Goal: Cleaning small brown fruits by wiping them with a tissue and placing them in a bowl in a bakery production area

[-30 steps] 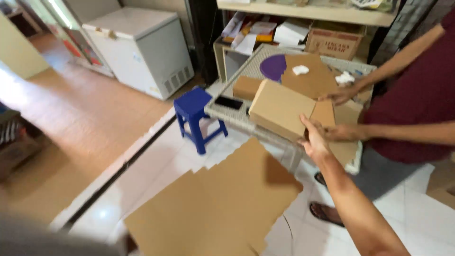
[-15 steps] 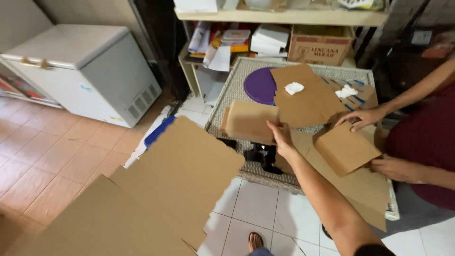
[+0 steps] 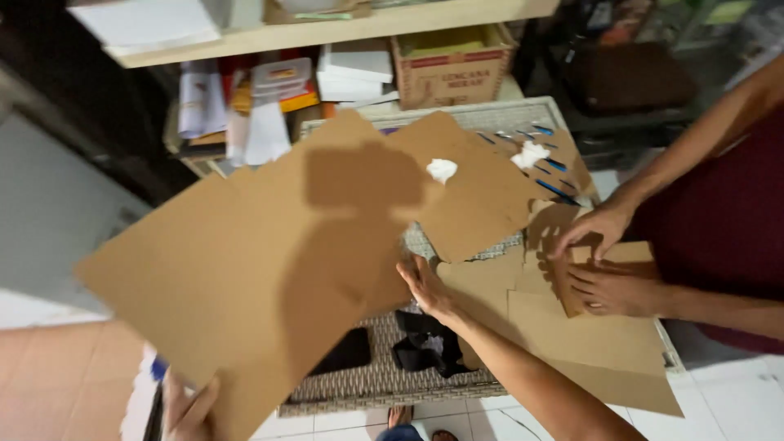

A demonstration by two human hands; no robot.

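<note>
Holding: a large cardboard sheet is gripped at its 7 o'clock corner by the left hand.
Pressing: the right hand is laid open-palmed against the sheet's 3 o'clock edge, over the wicker table.

The left hand is bare, with no glove, ring or watch showing. The right hand is bare too, and behind it the forearm is uncovered, with no sleeve or wristband in view.

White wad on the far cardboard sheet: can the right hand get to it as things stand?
Probably yes. The right hand lies open at the large cardboard sheet's edge; the white wad sits uncovered beyond it, nothing between them. The left hand grips that sheet's bottom edge.
</note>
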